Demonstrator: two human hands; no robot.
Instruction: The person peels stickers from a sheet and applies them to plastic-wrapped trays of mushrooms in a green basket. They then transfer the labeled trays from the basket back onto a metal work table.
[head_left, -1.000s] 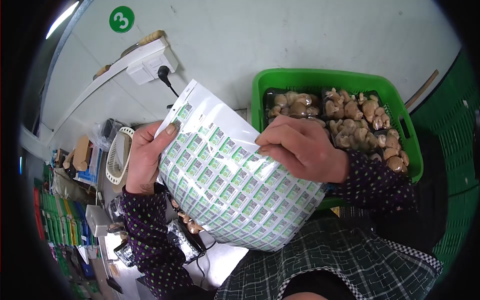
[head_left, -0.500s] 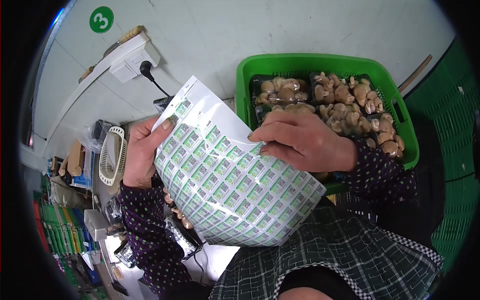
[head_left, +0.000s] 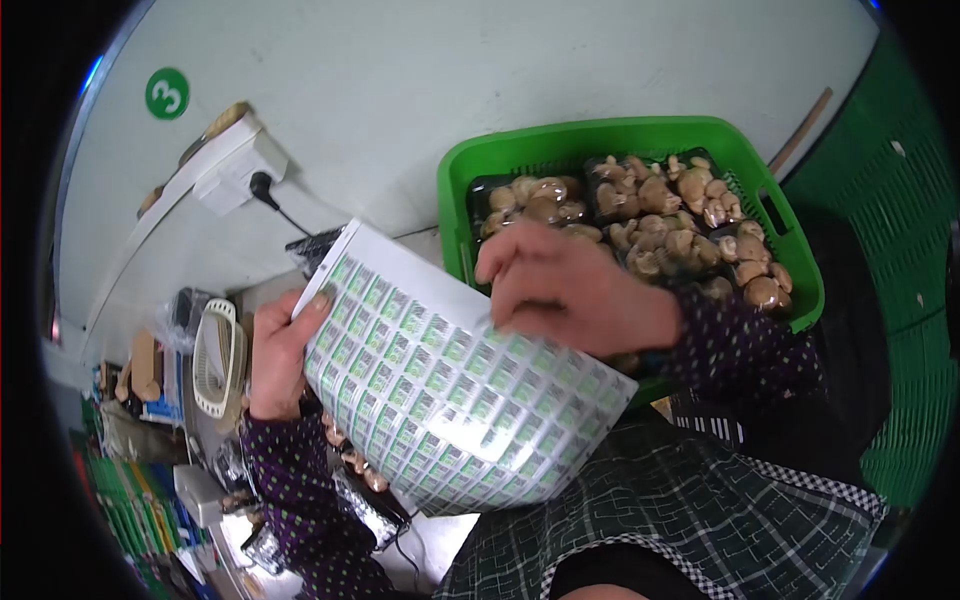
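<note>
My left hand [head_left: 284, 345] is closed on the left edge of a sticker sheet [head_left: 430, 400], thumb on top. The sheet carries rows of small green-and-white labels with printed codes, and a bare white strip runs along its upper edge. It bends downward toward my lap, with glare on its lower middle. Over the upper right part of the sheet is my right hand [head_left: 585, 295], fingers bent and smeared by motion. Whether anything is between those fingertips cannot be made out. Behind it stands a green basket [head_left: 600, 128] holding several film-wrapped packs of mushrooms [head_left: 660, 245].
A power strip [head_left: 235, 175] with a black plug [head_left: 262, 185] is fixed to the wall. At left are a cream plastic basket [head_left: 238, 350] and wrapped packs on the worktop. Green crates [head_left: 910, 300] stand at right. A checked apron [head_left: 690, 510] covers my lap.
The view has shifted, with the wall and basket now further left. My right hand has lifted from its pinch at the sheet's edge and is blurred. My left hand still grips the sheet.
</note>
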